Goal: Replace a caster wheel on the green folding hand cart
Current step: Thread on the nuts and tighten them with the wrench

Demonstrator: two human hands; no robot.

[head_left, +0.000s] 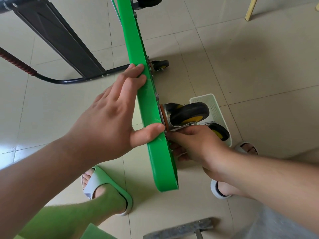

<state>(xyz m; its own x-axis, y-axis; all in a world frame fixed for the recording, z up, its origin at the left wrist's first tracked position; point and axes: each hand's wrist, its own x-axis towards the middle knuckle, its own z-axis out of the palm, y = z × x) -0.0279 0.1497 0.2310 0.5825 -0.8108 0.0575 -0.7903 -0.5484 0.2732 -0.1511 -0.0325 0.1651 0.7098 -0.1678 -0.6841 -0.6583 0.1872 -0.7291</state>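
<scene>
Green cart deck (pixel 151 104): I see it standing up on its long edge on the tile floor (pixel 259 75). It is my landmark.
Left hand (pixel 110 121): It lies flat on the deck's top edge. The fingers are straight and spread, and the thumb reaches across the edge toward the near wheel. It presses on the deck but does not wrap around it.
Near caster wheel (pixel 188 112): Black tyre, yellow middle. It sticks out from the deck's right face on a metal plate.
Right hand (pixel 195 144): It is right of the deck, just under the near caster wheel. Its fingers curl in at the wheel's plate. I cannot tell what they pinch, because the hand hides it.
Far caster wheel (pixel 160 65): On the same face of the deck, farther from me.
White basket (pixel 217 107): On the floor right of the deck, behind the near wheel.
Spare caster wheel (pixel 221 132): Inside the basket, just past the right hand.
Black cart handle (pixel 69 49): Left of the deck, low over the floor.
Slippers: One foot (pixel 107 188) is left of the deck, one (pixel 219 190) is right.
</scene>
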